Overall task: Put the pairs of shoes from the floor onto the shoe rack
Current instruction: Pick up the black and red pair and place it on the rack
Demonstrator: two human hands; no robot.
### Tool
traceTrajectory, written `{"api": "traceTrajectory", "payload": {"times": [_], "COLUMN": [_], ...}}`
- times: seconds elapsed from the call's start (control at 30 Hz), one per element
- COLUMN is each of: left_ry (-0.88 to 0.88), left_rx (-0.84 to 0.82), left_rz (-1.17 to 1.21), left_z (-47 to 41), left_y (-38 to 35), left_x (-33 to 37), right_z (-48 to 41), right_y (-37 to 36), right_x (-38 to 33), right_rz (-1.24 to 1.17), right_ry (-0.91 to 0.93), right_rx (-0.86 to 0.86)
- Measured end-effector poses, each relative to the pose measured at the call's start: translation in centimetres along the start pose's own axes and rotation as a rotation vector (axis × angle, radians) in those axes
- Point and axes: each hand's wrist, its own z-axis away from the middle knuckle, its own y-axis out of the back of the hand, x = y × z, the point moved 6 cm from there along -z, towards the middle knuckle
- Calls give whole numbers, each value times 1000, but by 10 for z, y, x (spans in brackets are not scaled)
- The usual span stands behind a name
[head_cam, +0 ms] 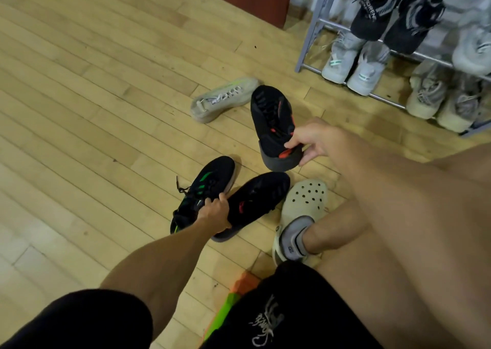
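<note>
My right hand [309,143] is closed on the heel collar of a black sneaker with red-orange accents [273,125] — thumb on the inside, fingers curled under the heel. Shoe is tipped up, toe pointing away toward the rack; can't tell if the toe touches the floor. Its mate, a second black sneaker with a red mark [256,202], lies flat on the light wooden plank floor [79,96], just below. My left hand [215,212] is clamped over the rear of that mate, at the gap between it and a black sneaker with green stripes [202,189] touching its left side. Can't tell for sure whether the grip takes in one shoe or both.

A pale grey-beige sneaker with white laces [223,99] lies on its side, further out on the floor, apart from the rest.

Grey metal-tube shoe rack [313,30] stands top right. Upper rail: dark grey furry pair [396,11]. Lower rail: light grey pair [353,62], then a beige knit pair [441,99].

My foot in a cream perforated clog [303,205] sits just rt of the mate.
</note>
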Motion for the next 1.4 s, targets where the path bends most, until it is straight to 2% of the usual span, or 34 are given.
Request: {"api": "traceTrajectory", "payload": {"times": [0.07, 0.17, 0.23, 0.37, 0.53, 0.6, 0.8, 0.9, 1.1, 1.27, 1.4], "left_ry": [0, -61, -77, 111, 146, 150, 149, 63, -131, -283, -375], "left_rx": [28, -68, -138, -395, -490, -452, -167, -39, 115, 151, 179], "left_rz": [-19, 31, 167, 584, 878, 1008, 1084, 1174, 1226, 1196, 1139], "left_z": [-3, -1, 6, 19, 40, 44, 53, 57, 66, 69, 63], "left_y": [-2, -14, -16, -9, 26, 46, 117, 161, 260, 323, 369], "left_x": [-3, -2, 3, -2, -9, -13, -18, -2, 64, 140, 203], "right_z": [5, 10, 14, 24, 44, 52, 82, 97, 124, 136, 135], "right_y": [-3, -4, -3, -2, 6, 10, 38, 69, 142, 209, 258], "right_x": [0, 1, 3, 5, -1, -7, -34, -41, -34, -16, -16], "right_rz": [8, 23, 35, 54, 43, 40, -24, -46, -146, -292, -443], "right_ry": [12, 33, 35, 40, 83, 93, 153, 175, 183, 179, 213], "right_rx": [-2, -1, 6, 35, 77, 80, 172, 275, 425, 551, 580]}}
